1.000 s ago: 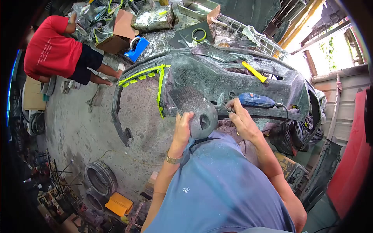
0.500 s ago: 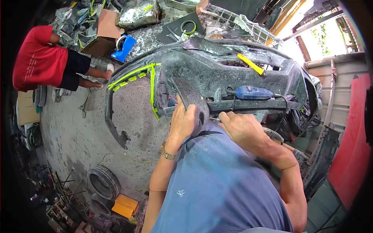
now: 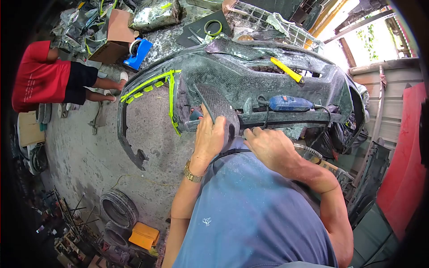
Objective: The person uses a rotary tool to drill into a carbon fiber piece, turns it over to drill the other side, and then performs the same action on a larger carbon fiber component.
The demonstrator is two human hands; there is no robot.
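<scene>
At the bumper (image 3: 322,85), left hand (image 3: 209,135) grips the panel (image 3: 218,106) with curled fingers, right hand (image 3: 269,146) is fisted, contents hidden; the basket (image 3: 250,14) behind holds crumpled sheeting (image 3: 279,20).

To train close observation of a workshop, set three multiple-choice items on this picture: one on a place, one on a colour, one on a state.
1. Where does the blue corded rotary tool lie?
A) on a ledge of the dark weave-patterned car bumper
B) on the floor by the tyres
C) in the cardboard box

2. What colour are the tape strips on the bumper's left part?
A) red
B) white
C) neon yellow

3. How is the person's left hand placed?
A) hanging free
B) laid on the bumper, fingers curled
C) holding the tape dispenser

Key:
1 A, the tool lies on the ledge just beyond the right hand.
2 C, the strips show bright yellow-green against the dark bumper.
3 B, the hand lies against the bumper's rounded section.
</scene>
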